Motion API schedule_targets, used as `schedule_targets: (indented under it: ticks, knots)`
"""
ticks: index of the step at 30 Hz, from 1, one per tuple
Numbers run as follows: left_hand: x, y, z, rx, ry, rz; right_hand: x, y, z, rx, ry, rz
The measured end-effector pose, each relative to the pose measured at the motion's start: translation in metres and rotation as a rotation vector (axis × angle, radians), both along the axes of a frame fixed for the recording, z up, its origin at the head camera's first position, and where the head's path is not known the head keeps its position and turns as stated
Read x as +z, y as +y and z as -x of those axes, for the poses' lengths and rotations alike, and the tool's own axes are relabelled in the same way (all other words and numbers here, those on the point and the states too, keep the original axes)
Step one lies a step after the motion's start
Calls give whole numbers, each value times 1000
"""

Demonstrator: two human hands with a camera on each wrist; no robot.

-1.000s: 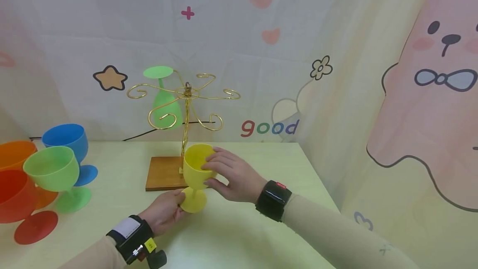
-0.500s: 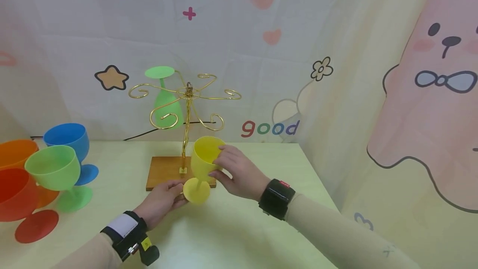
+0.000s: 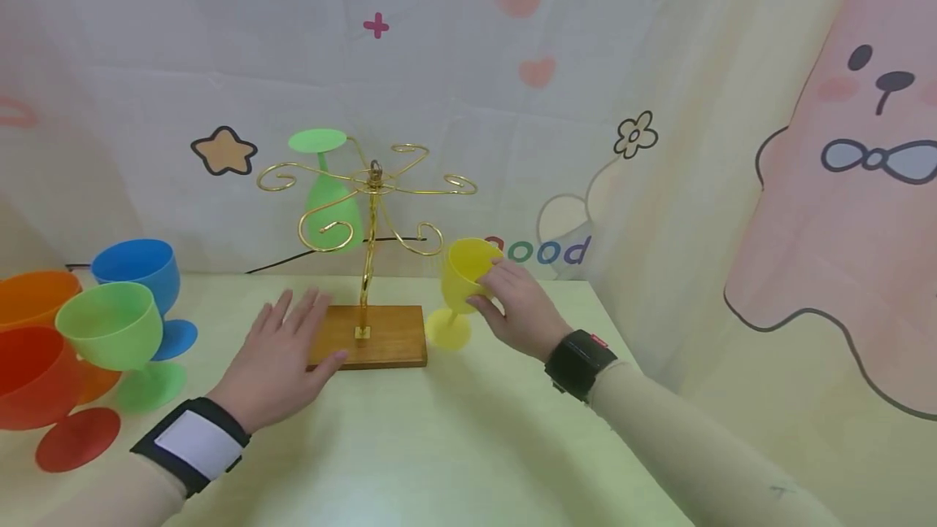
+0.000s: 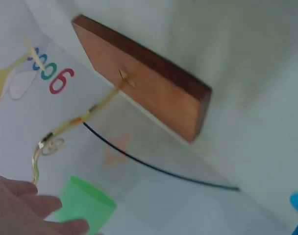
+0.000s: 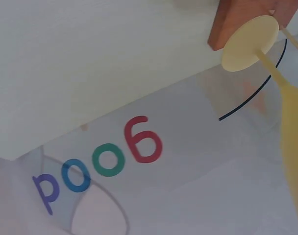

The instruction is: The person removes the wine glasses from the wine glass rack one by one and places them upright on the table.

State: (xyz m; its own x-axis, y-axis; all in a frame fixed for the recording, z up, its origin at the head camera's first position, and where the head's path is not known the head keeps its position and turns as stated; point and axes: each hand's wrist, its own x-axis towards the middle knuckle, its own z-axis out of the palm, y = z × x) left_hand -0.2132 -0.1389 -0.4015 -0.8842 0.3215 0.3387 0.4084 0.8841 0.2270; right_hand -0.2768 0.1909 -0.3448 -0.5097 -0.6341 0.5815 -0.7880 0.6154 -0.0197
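My right hand (image 3: 520, 307) grips the bowl of a yellow plastic goblet (image 3: 463, 275), thumb and fingers at its side. Mouth up and slightly tilted, the goblet is right of the wooden base (image 3: 391, 341) of a gold wire glass rack (image 3: 368, 267). Its foot and stem show in the right wrist view, the hand itself does not. My left hand (image 3: 274, 364) is off the goblet, fingers spread, and overlaps the left end of the base. A light green goblet (image 3: 333, 214) hangs upside down by its foot from a back left arm of the rack.
Standing at the left of the table are a blue goblet (image 3: 142, 267), a green goblet (image 3: 110, 328), an orange goblet (image 3: 29, 299) and a red goblet (image 3: 32, 381). A printed cloth backdrop (image 3: 439, 47) rises behind the table's back edge.
The left hand has let go of the yellow goblet's foot and opened, moving left. The right hand has carried the goblet right and farther back, past the rack's base.
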Motion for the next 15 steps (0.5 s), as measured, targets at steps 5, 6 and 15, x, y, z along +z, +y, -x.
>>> schedule_targets:
  ticks: [5,6,15]
  knots:
    - [-4,-15,0,80,78,99,-8,23,15,-90,3,-30]
    - [-5,-18,0,89,74,100,-10,27,18,-110,-4,-35]
    - [-11,-30,-4,111,16,112,-23,68,38,-328,-108,-86]
